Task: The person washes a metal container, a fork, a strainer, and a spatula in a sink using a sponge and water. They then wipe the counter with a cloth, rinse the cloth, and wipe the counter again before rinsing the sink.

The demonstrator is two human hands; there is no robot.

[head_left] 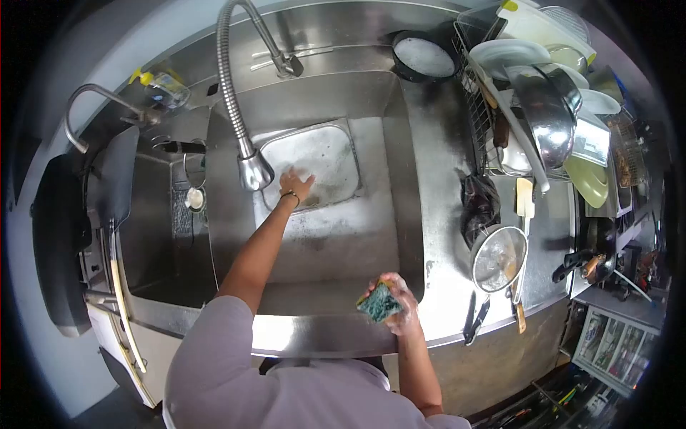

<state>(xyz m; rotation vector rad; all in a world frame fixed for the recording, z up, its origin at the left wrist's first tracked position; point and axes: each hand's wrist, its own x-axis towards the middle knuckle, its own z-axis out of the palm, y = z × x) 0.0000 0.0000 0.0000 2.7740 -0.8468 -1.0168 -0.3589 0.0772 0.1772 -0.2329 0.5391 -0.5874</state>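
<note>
Left hand (296, 184): fingers spread, grasping nothing visible, at tray's (359, 175) front-left corner; cannot tell how hard it presses through the suds (323, 151). Right hand (401, 304): closed round sponge (381, 304), above sink's (404, 179) front edge, near front-right corner. Tray sits toward sink's back-left corner.

Handling, judged: sponge light, soft, squashy, slick with soap; pinch across its sides. Tray stiff, likely heavy if full, slippery; take by opposite rims, keep level.

Materials: sponge a green scourer face with yellow foam edge, blocky. Tray rectangular, rounded corners, thin rim, apparently metal. Suds white, patchy. Sink brushed steel, straight walls. Faucet (255, 171): ribbed metal hose, bell-shaped head.
</note>
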